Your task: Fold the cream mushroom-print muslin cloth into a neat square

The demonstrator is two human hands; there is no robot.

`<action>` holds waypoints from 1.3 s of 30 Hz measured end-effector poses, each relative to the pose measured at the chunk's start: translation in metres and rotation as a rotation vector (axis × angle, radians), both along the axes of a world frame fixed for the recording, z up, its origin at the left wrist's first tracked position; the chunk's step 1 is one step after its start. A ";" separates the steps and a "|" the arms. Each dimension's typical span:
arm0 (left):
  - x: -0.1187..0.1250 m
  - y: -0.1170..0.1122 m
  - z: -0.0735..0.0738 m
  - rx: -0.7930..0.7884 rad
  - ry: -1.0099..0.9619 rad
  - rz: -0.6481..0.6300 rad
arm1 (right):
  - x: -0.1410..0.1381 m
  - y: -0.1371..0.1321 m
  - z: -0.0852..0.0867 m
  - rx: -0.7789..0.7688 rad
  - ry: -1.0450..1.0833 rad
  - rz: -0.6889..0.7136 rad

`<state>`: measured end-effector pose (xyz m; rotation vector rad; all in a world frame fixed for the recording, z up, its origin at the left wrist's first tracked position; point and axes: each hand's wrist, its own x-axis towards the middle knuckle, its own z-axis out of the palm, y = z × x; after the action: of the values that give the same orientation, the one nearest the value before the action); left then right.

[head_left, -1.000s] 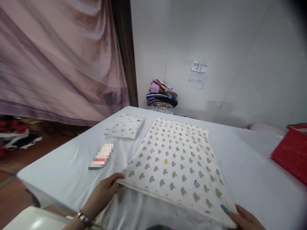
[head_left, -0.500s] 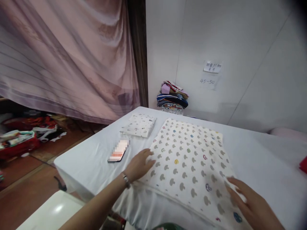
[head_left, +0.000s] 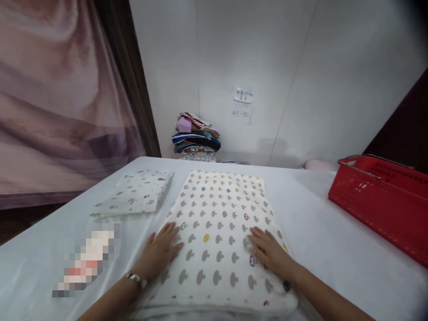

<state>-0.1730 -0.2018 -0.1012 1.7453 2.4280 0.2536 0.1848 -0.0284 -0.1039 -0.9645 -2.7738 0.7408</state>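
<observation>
A folded white cloth with a mushroom print [head_left: 217,232] lies on the white-covered table [head_left: 317,236] in front of me. My left hand [head_left: 160,252] rests flat on its left part, fingers stretched out, a watch on the wrist. My right hand [head_left: 269,252] lies flat on its right part, fingers spread. Neither hand holds anything.
A smaller folded printed cloth [head_left: 135,198] lies to the left. A blurred flat object [head_left: 87,263] sits near the table's left front. A red plastic basket [head_left: 384,196] stands at the right. A stack of folded clothes [head_left: 195,138] is by the far wall; a pink curtain [head_left: 56,102] hangs left.
Both hands let go of the cloth's near corners and moved onto its top, pressing flat. My view swung right, bringing the red basket into sight.
</observation>
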 end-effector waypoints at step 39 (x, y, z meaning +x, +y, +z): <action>-0.044 0.036 -0.050 0.169 0.315 -0.117 | -0.074 0.297 -0.012 0.045 0.246 -0.581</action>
<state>-0.2173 -0.1661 -0.1515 2.1376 2.5646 0.1868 0.1112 0.2690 -0.1155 -1.4571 -2.1251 0.6402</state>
